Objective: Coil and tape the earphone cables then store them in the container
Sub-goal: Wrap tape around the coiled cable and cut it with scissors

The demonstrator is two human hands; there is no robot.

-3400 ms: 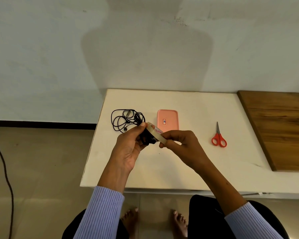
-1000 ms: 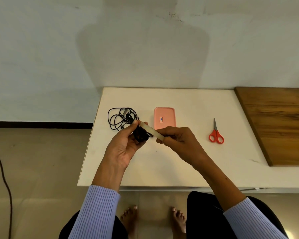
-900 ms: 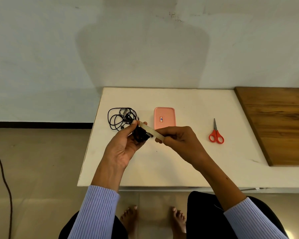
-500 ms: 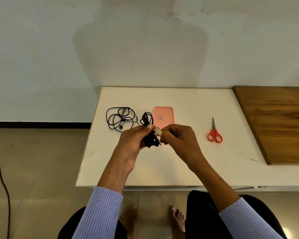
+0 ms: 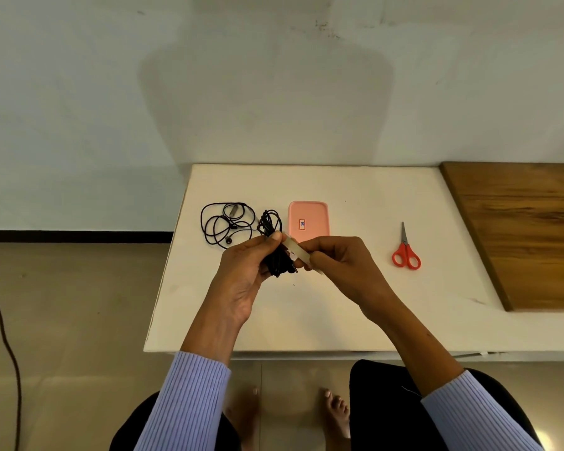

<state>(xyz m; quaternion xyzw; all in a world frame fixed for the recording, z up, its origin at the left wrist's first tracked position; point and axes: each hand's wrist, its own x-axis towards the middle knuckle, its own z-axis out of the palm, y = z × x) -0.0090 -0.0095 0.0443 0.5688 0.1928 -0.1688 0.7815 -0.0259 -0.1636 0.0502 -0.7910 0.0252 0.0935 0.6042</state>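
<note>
My left hand (image 5: 246, 271) pinches a coiled black earphone cable (image 5: 275, 249) above the white table (image 5: 323, 317); the coil's loop sticks up past my fingers. My right hand (image 5: 342, 263) holds a roll of pale tape (image 5: 295, 250), with the tape pressed against the coil at my left thumb. A second black earphone cable (image 5: 225, 224) lies loose and tangled on the table at the far left. The pink container (image 5: 309, 219) with its lid on lies flat just behind my hands.
Red-handled scissors (image 5: 406, 252) lie on the table to the right. A wooden board (image 5: 528, 229) adjoins the table's right side. The wall stands right behind the table. A dark cord (image 5: 4, 336) trails on the floor at the left.
The coil has turned in my left hand, so its loop now sticks up towards the container. My right hand has brought the tape closer round the coil.
</note>
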